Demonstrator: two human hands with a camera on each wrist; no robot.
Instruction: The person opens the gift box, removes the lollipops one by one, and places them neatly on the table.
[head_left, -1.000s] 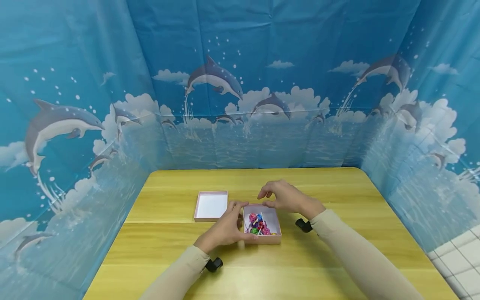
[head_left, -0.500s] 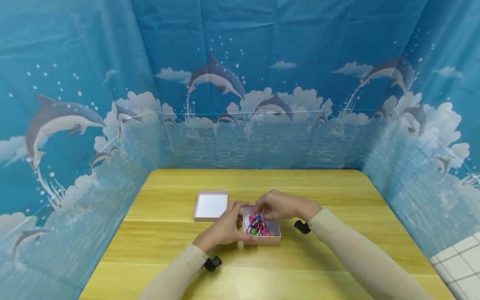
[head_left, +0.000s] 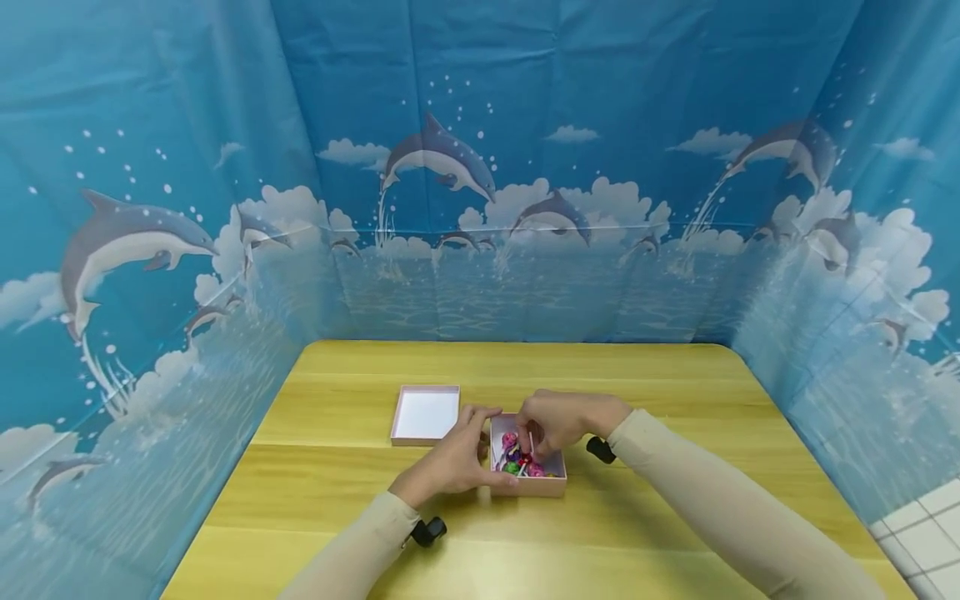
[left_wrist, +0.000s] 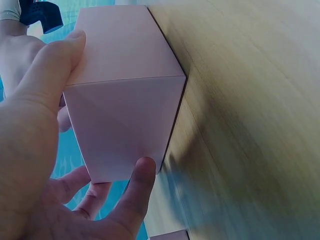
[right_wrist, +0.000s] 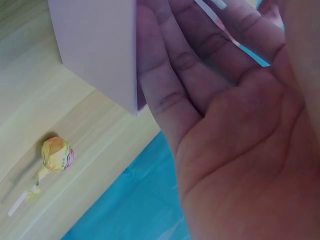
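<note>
**Right hand inside the box, left hand bracing it**

Open pink box (head_left: pixel 528 487) on counter (head_left: pixel 480 554); wrapped lollipops (head_left: pixel 512 468) inside. Left hand (head_left: pixel 448 461) grips it: thumb on near wall, fingers bent round toward the far side. Right hand (head_left: pixel 564 418): fingers bent, dipped within; a white stick (right_wrist: pixel 218 3) shows beside them, but cannot tell whether it is pinched or how far the fingers are spread. Yellow-wrapped lollipop (right_wrist: pixel 56 154) lies on counter outside box.

Step, judged: placing or arranging lollipops. Next move seems to call for settling the stick, then raising fingers clear of the walls, box kept steady.
</note>
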